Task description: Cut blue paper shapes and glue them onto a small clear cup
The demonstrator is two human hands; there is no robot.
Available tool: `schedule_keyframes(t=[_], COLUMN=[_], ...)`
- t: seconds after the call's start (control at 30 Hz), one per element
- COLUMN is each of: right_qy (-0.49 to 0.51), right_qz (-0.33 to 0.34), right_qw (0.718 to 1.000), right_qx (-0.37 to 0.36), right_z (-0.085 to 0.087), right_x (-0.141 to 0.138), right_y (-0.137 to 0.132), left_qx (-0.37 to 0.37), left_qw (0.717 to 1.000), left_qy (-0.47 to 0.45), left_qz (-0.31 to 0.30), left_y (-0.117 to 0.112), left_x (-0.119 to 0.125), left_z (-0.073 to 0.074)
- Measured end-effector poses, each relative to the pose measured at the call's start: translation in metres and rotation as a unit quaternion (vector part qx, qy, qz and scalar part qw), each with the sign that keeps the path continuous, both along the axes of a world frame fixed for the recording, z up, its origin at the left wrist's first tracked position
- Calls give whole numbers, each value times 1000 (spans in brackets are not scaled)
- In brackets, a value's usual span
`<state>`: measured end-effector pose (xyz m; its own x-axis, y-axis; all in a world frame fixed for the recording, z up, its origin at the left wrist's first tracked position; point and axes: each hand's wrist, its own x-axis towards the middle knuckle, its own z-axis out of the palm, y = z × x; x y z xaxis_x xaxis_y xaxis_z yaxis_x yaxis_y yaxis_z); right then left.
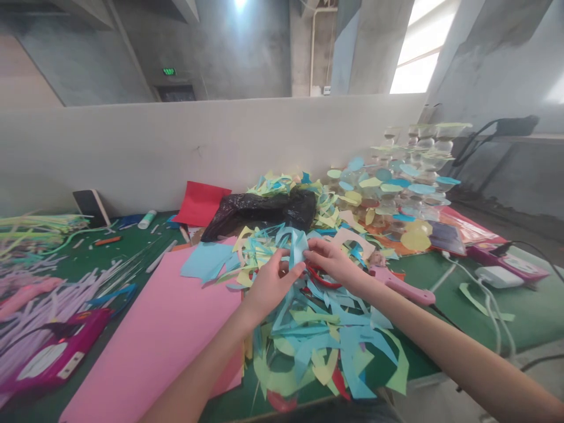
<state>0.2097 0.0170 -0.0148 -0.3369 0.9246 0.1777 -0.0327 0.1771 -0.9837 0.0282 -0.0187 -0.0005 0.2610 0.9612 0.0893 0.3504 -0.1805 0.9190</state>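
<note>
Over the pile of cut paper, a light-blue paper piece (pixel 298 242) is held up, folded or curled. My left hand (pixel 274 281) pinches its lower left side between thumb and fingers. At its right edge, my right hand (pixel 332 263) has its fingertips closed on the same paper. Just below the right hand shows a red loop (pixel 325 278), perhaps a scissors handle, partly hidden by the hand and scraps. Blue, green and yellow paper scraps (pixel 315 335) lie beneath both hands. A stack of blue sheets (pixel 206 262) lies left of the hands.
Large pink sheets (pixel 163 329) cover the front left. A black plastic bag (pixel 259 211) sits behind. Right are a pink glue gun (pixel 405 286), a power strip (pixel 513 263) with cables, and stacked clear cups with paper discs (pixel 423 158). Lilac strips (pixel 66 299) and another power strip (pixel 57 352) lie left.
</note>
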Motion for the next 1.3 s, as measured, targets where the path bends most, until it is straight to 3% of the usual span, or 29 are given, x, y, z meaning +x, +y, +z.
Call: schedule_keyframes(t=[0.37,1.03,1.3], right_qy=[8,-52,-56], right_qz=[-22,-73,-72], right_qw=[999,996,995], right_qx=[-23,17,36], right_z=[7,9,1], right_x=[-3,1,2], right_y=[-5,-4,1], left_qx=[54,43,33], left_qw=[997,996,996], left_qy=[48,58,56], left_qz=[-2,-44,-57], left_y=[-3,-4,-3], left_x=[2,-1,-1], left_z=[2,6,7])
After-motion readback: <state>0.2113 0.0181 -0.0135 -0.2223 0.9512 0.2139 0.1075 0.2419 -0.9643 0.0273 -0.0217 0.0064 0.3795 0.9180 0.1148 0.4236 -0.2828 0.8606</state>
